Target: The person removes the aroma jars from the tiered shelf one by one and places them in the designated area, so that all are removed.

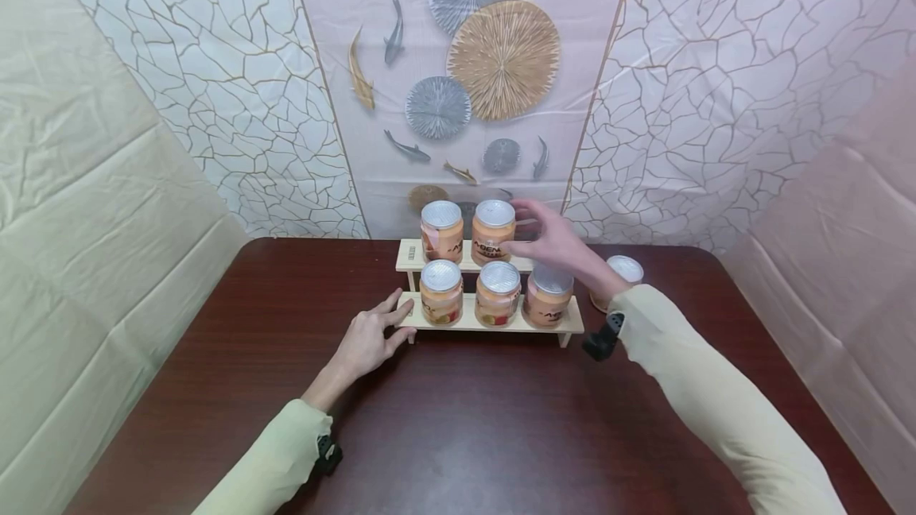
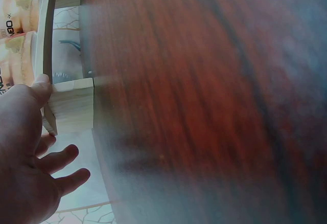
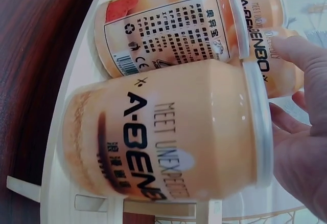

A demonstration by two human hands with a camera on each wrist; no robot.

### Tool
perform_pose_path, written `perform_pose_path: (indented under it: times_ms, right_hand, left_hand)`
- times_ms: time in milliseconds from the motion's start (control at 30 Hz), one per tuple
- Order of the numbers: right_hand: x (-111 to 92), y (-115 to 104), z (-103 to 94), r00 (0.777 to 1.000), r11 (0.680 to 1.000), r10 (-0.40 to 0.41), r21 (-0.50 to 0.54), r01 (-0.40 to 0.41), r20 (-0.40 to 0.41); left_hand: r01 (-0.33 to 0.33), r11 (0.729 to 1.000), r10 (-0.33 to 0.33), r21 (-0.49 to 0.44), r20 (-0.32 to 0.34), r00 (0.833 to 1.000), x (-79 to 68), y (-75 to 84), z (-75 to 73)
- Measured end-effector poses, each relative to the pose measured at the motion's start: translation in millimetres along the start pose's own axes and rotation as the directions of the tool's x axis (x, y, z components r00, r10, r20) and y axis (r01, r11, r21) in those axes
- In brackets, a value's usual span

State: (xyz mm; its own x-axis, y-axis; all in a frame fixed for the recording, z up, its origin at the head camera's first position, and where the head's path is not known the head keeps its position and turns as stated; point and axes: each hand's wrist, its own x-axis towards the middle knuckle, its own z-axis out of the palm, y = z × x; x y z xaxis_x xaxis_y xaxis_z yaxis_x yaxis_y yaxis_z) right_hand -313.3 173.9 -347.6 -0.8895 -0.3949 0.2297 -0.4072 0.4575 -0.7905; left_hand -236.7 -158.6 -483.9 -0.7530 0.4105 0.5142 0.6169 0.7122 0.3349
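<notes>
A two-tier wooden display rack (image 1: pixel 458 326) carries jars with silvery lids and peach-coloured labels. At its lower left end, my left hand (image 1: pixel 368 340) grips the board's edge between thumb and fingers; in the left wrist view the thumb (image 2: pixel 42 88) lies against the board. On the upper tier, my right hand (image 1: pixel 551 237) holds the right-hand jar (image 1: pixel 492 238), thumb in front and fingers round the far right side. That jar stands upright beside another jar (image 1: pixel 441 233). In the right wrist view, a lower-tier jar (image 3: pixel 168 132) fills the foreground and partly hides the held one.
Three jars stand along the lower tier, the rightmost jar (image 1: pixel 548 296) right below my right hand. Another jar (image 1: pixel 626 269) sits on the dark wooden table (image 1: pixel 458 427), partly behind my right wrist. Patterned cloth (image 1: pixel 458 157) hangs behind the table.
</notes>
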Motion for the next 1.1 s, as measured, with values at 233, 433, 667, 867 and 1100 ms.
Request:
perform_pose_path:
  times_ms: [233, 433, 667, 867, 1100]
  right_hand:
    - [7.1, -0.7, 5.9, 0.998, 0.997, -0.054, 0.062, 0.053, 0.017]
    - [9.3, -1.2, 8.0, 0.999, 0.998, -0.034, 0.059, 0.033, 0.016]
    - [10.4, -1.4, 9.3, 1.0, 0.996, -0.027, 0.081, 0.026, 0.011]
    - [11.0, 1.3, 9.9, 1.0, 0.999, -0.029, 0.044, 0.029, 0.011]
    - [10.1, 2.6, 10.5, 0.999, 0.999, -0.035, 0.015, 0.035, 0.001]
  left_hand:
    - [0.009, 1.0, -0.009, 0.006, 0.002, 1.0, -0.9, -0.1, -0.1]
    - [0.009, 1.0, -0.009, 0.007, 0.005, 1.0, -0.8, -1.3, 0.3]
    - [0.006, 1.0, -0.006, 0.004, 0.007, 1.0, -0.4, -1.5, -0.6]
    - [0.007, 1.0, -0.007, 0.0, 0.011, 1.0, -0.9, -1.5, -0.2]
    - [0.021, 1.0, -0.021, 0.002, 0.022, 1.0, -0.6, -0.8, 0.4]
